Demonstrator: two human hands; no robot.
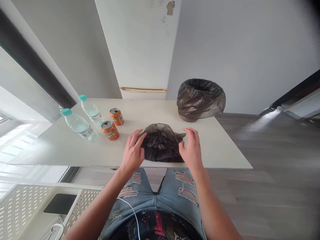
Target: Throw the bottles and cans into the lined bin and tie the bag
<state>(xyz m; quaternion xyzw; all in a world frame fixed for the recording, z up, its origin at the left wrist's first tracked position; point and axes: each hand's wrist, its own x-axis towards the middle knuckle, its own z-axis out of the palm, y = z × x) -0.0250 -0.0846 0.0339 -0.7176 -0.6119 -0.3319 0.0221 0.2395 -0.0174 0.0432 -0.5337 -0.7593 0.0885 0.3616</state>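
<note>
A black plastic garbage bag (161, 145) lies bunched on the white table (150, 108), directly in front of me. Its surface gathers in creases toward a central point. At its left side is my left hand (133, 150), fingers curved and apart, the tips touching or very close to the plastic. My right hand (192, 148) is by the bag's right corner, with a gap between thumb and forefinger. Neither hand visibly grips the plastic.
To the left stand two orange soda cans (110, 130) and two clear bottles (79, 125) with teal caps. A bin (200, 100) lined with a black bag stands at the back right. Below left is a white perforated basket (27, 203). A fridge (142, 43) rises behind the table.
</note>
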